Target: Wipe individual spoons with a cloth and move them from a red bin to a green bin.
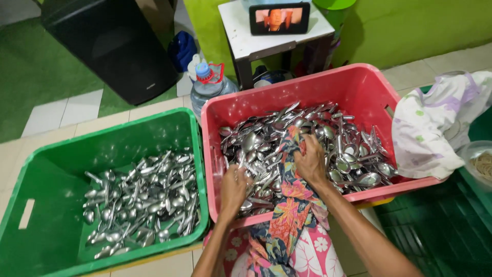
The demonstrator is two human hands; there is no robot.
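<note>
Two crates sit side by side on the tiled floor [51, 115] in front of you. Far left, the green crate [46, 174] holds a loose heap of steel spoons [141, 205] spread across its bottom. Just behind the gap between the crates stands a clear water bottle [207, 84] with a blue cap. Moving right, the red crate [353, 87] is piled much fuller with cutlery [341, 149], spoons lying every which way.

Your left hand [234, 185] is down in the near left part of the red crate, fingers curled around a small bunch of spoons [249, 169]. Just to its right, your right hand [311, 161] presses into a flowered cloth [287, 205] that drapes over the near rim of the red crate and reaches in among the spoons; its fingers are closed on the fabric. The two hands are near each other but not touching.

Further right, a pale patterned cloth [435, 123] hangs over the red crate's right edge. Up top, a phone [279, 18] with a lit screen leans on a small white stool [241, 36].
</note>
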